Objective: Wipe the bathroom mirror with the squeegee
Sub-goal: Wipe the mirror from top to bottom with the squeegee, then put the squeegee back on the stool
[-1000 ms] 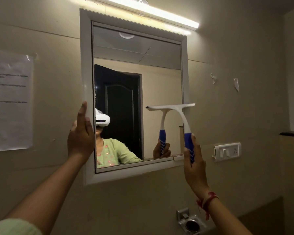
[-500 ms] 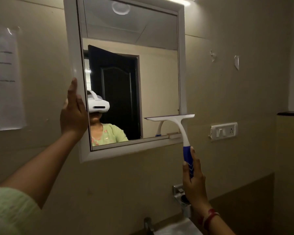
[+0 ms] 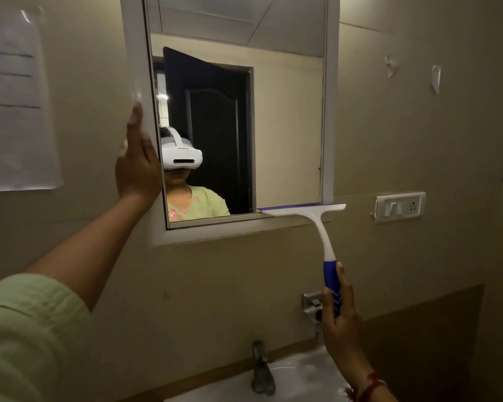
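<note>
Right hand (image 3: 341, 320) clamped around the blue grip of the white plastic squeegee (image 3: 317, 224), thumb laid up along the handle. Blade now level with the bottom right corner of the white-framed rectangular wall mirror (image 3: 288, 126), lying along the lower frame rail and overhanging the right-hand rail. A second ago sat partway up the glass on the right side; half a second ago close above the lower edge; now run right off the bottom of the glass. Reads as the end of one downward stroke on the right strip.

Left hand (image 3: 138, 166) flat against the left frame rail, fingers (image 3: 135, 123) together and stretched upward, steadying, same place as before.

Probably next: lift the blade clear, return to the top edge, overlap toward the middle and left of the glass, which looks not yet covered from this stroke alone. Streaks or wetness on the glass too faint to tell in this dim light.

Below, grey metal tap (image 3: 262, 369) and pale basin (image 3: 302, 372) directly under the stroke, likely catching any drips.
</note>
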A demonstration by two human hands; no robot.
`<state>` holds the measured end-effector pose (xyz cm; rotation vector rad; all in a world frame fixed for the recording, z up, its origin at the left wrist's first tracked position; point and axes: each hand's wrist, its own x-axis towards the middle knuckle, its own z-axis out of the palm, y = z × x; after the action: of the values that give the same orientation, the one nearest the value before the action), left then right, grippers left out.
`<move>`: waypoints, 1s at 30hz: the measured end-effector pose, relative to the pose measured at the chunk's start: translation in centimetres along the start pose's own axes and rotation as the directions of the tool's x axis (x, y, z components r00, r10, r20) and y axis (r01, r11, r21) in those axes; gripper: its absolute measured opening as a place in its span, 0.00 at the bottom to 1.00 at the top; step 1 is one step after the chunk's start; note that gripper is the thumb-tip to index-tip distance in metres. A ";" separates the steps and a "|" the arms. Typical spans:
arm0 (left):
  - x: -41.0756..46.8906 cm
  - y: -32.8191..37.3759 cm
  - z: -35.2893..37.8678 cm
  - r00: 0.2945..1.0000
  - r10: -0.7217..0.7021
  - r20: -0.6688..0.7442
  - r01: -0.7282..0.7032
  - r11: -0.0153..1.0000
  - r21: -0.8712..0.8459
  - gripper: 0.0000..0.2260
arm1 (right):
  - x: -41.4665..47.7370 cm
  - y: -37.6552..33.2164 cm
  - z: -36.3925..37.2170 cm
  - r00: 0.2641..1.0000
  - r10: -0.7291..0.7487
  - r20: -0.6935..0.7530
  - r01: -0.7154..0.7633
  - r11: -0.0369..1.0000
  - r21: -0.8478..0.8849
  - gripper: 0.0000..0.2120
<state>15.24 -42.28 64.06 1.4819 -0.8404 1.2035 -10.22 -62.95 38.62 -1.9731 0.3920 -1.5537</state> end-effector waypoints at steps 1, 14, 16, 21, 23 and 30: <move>0.0 0.0 0.0 1.000 -0.001 0.002 0.001 1.000 0.001 0.19 | 0.1 -0.3 -0.1 1.000 -0.011 0.004 0.011 1.000 -0.003 0.25; -3.1 2.6 -2.6 0.988 -0.153 -0.034 0.153 0.988 0.006 0.20 | 0.9 -6.0 -2.5 0.982 -0.150 0.115 0.129 0.977 0.169 0.21; -6.3 3.0 -3.7 0.977 -0.214 -0.004 0.214 0.977 -0.016 0.19 | 0.3 -6.5 -3.1 0.975 -0.142 0.169 0.106 0.972 0.208 0.21; -14.2 4.4 -7.3 0.923 -0.378 0.076 0.379 0.925 0.000 0.18 | -2.1 -7.1 -4.6 0.946 -0.130 0.298 0.030 0.948 0.317 0.23; -17.5 5.8 -9.2 0.897 -0.429 0.108 0.430 0.903 0.012 0.17 | -3.5 -7.1 -5.2 0.926 -0.118 0.358 -0.021 0.932 0.362 0.23; -29.3 11.7 -16.1 0.769 -0.627 0.126 0.625 0.778 0.059 0.16 | -9.0 -5.7 -7.2 0.794 -0.092 0.601 -0.189 0.902 0.388 0.22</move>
<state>-7.49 -31.83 38.98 1.6873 -0.3564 0.6023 -20.29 -55.31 36.15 -1.9399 -0.1631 -0.7873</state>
